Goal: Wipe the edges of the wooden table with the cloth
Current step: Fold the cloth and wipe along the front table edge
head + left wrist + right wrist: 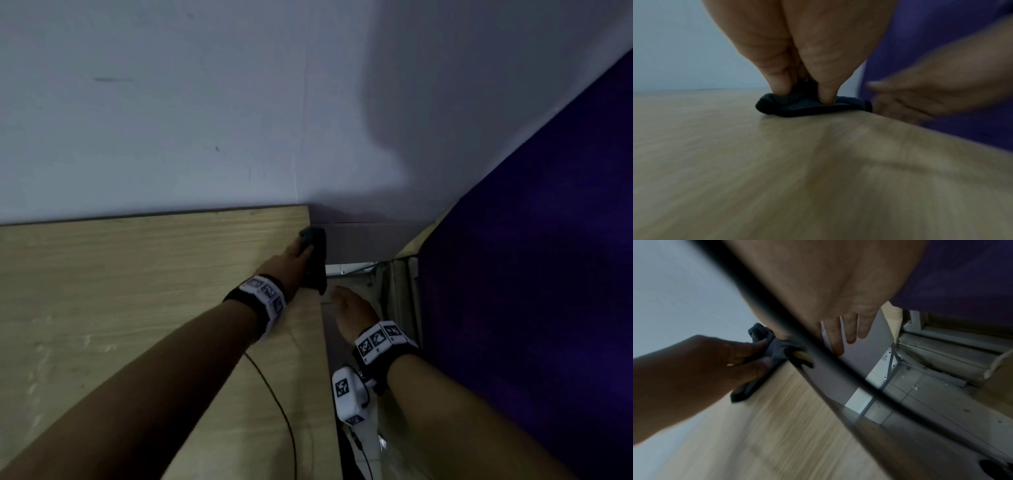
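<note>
- The cloth (314, 260) is dark and bunched, sitting on the right-hand edge of the table (120, 291), close to the far corner by the wall; part of it drapes over the side.
- Your left hand (294, 260) has its fingers (825, 95) curled down into the cloth, pinching it and pressing it onto the wood, as the left wrist view shows.
- Your right hand (352, 311) hangs just beside the table edge, off the top, fingers straight and spread, holding nothing.
- Progress, as a judgement: you are working the right edge near its far end. Nothing in the views tells which stretches are already wiped, so treat the rest of this edge and the other edges as possibly still to do.
- The back edge sits against the wall (171, 102), so you will likely have little room for the cloth there.
- The tabletop is pale wood grain, with a thin black cable (281, 411) trailing across it near your left forearm; mind it does not snag the cloth.
- To the right stands a purple panel (531, 274), with a narrow gap down to a tiled floor (920, 399) and grey metal framing.
- The light is dim and the wrist views are blurred.
</note>
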